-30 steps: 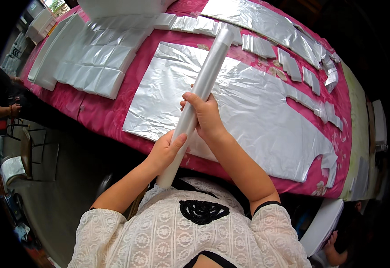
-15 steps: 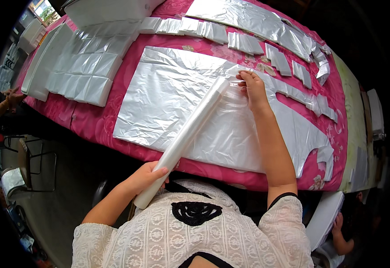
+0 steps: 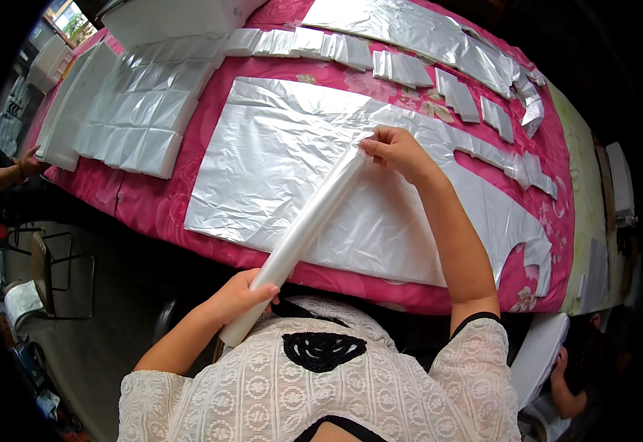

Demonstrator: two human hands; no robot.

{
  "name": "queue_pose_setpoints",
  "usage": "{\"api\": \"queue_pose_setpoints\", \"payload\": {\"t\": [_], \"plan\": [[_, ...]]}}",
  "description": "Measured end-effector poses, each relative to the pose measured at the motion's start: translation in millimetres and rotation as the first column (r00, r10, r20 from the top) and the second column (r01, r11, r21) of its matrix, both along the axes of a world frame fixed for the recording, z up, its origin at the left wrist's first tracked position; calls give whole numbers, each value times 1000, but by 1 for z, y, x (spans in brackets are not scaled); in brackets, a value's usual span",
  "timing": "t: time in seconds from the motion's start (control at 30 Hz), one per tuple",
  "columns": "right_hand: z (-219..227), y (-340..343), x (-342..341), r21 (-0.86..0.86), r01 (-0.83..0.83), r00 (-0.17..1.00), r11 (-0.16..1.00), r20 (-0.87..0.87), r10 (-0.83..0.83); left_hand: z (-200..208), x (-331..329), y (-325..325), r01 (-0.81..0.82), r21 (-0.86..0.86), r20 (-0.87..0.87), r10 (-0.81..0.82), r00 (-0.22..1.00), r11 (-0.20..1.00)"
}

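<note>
A long roll of whitish translucent plastic film slants from near my waist up over the table. My left hand is wrapped round its lower part, just off the table's near edge. At the far end, my right hand pinches the roll's tip between thumb and fingers. Beneath lies a flat stack of shiny, pale plastic bags, with handle-shaped cutouts at its right end. The roll covers a strip of this stack.
Folded plastic packets sit in rows at the left, by a white bin. Small folded bundles line the far side, before another bag stack. A pink floral cloth covers the table. Other people's hands show at the left and lower right.
My right hand has moved left and slightly down, from beside the roll's far end onto its tip. My left hand keeps its hold, and the roll has barely shifted.
</note>
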State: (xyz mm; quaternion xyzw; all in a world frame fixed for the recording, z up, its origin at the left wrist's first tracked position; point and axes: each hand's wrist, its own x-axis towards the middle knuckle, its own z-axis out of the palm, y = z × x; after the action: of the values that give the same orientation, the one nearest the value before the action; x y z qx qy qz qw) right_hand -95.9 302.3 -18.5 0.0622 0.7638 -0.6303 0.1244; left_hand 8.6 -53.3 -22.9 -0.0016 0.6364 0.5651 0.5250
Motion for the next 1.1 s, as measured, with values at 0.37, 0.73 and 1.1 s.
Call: {"api": "queue_pose_setpoints", "payload": {"t": [0.37, 0.73, 1.1], "plan": [[-14, 45, -7, 139, 342, 929, 929, -201, -312, 12, -3, -11, 65, -57, 49, -62, 997, 996], [-28, 189, 16, 303, 642, 756, 704, -400, -518, 16, -11, -81, 300, 108, 234, -317, 919, 948], [-24, 87, -20, 182, 342, 905, 922, -330, -270, 70, -92, 51, 375, -584, -708, -677, 199, 720]]}}
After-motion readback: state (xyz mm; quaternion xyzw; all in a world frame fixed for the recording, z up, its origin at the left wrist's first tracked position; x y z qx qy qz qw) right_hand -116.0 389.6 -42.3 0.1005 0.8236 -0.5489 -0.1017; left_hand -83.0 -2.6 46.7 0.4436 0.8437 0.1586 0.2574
